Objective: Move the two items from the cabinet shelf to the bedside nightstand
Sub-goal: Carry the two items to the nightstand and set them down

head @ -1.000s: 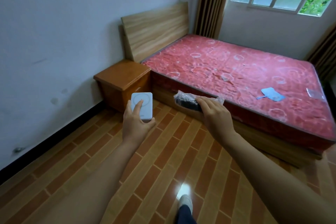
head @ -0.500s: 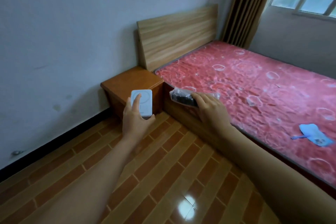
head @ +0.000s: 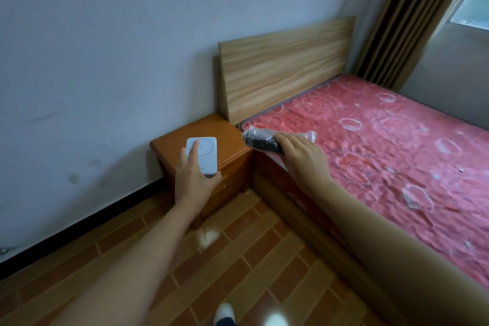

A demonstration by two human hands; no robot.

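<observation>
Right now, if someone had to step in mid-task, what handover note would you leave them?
Left hand: shut on the white box, held in front of the nightstand, not yet set down.
Right hand: shut on the black item in clear wrap, held over the bed's corner, beside the nightstand.
Done: both items are in hand and brought up to the nightstand.
Left: lay the white box on the nightstand top, bring the wrapped item across and lay it there too, then let go of both. The visible part of the nightstand top is bare.
</observation>
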